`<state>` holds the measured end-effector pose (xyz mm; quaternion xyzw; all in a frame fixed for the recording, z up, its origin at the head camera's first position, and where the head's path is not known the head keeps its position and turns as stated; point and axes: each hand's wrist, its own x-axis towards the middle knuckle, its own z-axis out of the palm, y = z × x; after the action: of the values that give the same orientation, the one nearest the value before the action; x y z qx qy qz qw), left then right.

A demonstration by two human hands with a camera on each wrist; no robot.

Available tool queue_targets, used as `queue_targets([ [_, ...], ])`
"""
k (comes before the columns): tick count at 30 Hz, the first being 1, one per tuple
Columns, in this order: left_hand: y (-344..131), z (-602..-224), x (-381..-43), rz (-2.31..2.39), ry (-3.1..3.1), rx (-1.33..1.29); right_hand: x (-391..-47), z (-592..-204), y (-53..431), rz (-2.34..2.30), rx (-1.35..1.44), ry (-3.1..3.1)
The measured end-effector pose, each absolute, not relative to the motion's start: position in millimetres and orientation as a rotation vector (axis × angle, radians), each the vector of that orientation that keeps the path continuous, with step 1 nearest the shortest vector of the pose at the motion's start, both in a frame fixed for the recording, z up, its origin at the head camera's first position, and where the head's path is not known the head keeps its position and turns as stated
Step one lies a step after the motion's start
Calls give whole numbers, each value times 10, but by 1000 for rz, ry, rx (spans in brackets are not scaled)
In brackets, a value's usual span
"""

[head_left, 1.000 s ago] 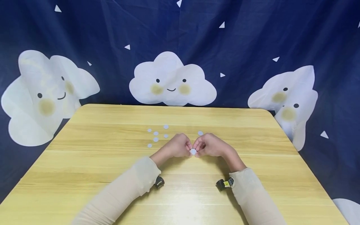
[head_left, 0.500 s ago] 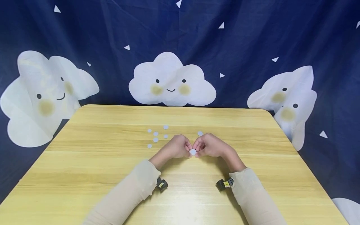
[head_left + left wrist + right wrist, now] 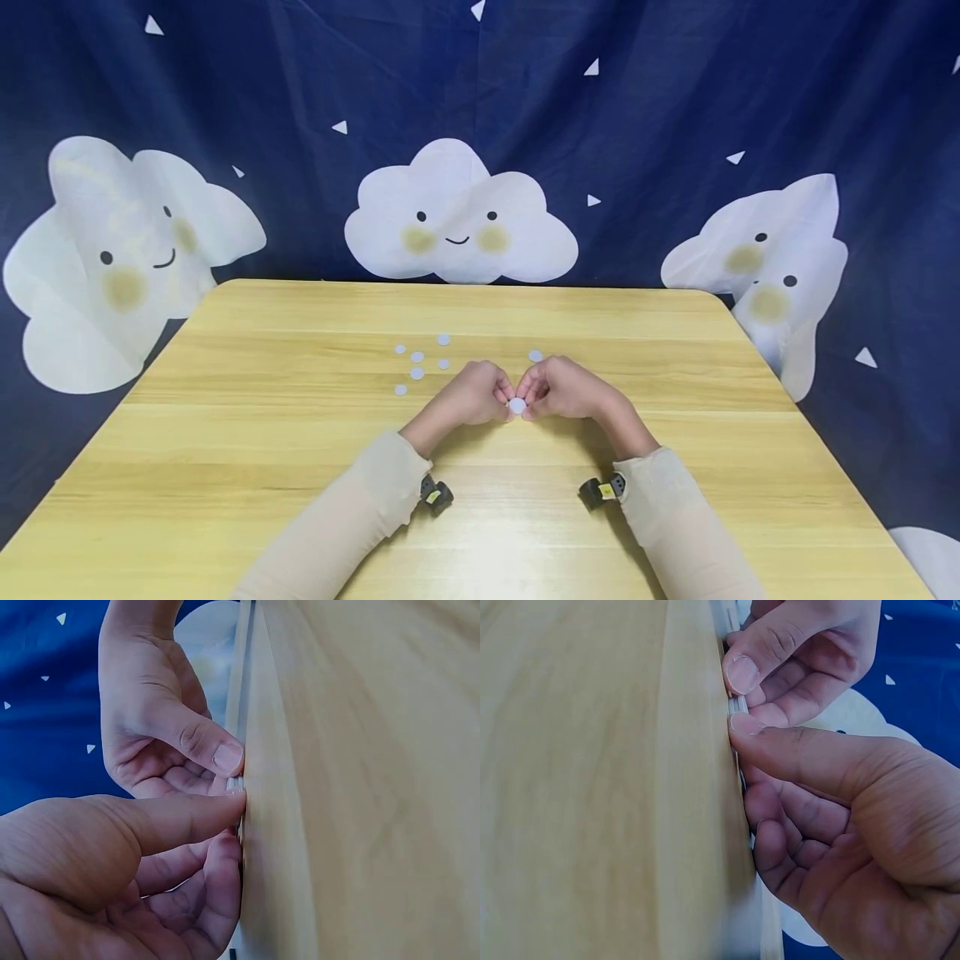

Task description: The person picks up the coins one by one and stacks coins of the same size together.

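Note:
Near the middle of the table, my left hand (image 3: 480, 393) and right hand (image 3: 566, 387) pinch a small stack of white discs (image 3: 517, 406) from opposite sides. The head view shows only its round top face. Seen edge-on in the left wrist view, the disc stack (image 3: 235, 783) shows thin layers between the two thumb tips. The right wrist view also shows the layered edge of the stack (image 3: 738, 705), low against the tabletop. Both thumbs face the wearer, with the other fingers curled behind; fingertips hide most of the sides.
To the left of the hands lie several loose white discs (image 3: 417, 357), spread out flat. One more white disc (image 3: 536, 356) lies just beyond the right hand. The wooden table (image 3: 300, 467) ends at a dark blue curtain (image 3: 637, 125) printed with clouds.
The left forearm and its wrist camera have shifted slightly to the right. Both hands keep their pinch on the disc stack, and the loose discs stay where they were.

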<state>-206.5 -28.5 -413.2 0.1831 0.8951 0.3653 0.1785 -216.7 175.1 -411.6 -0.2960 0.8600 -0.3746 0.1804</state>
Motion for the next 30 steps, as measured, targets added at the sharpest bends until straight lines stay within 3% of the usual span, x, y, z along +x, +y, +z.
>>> queue_targets([
  [30, -300, -4155, -2052, 1062, 2514, 507, -2392, -3916, 1972, -1057, -799, 2486],
])
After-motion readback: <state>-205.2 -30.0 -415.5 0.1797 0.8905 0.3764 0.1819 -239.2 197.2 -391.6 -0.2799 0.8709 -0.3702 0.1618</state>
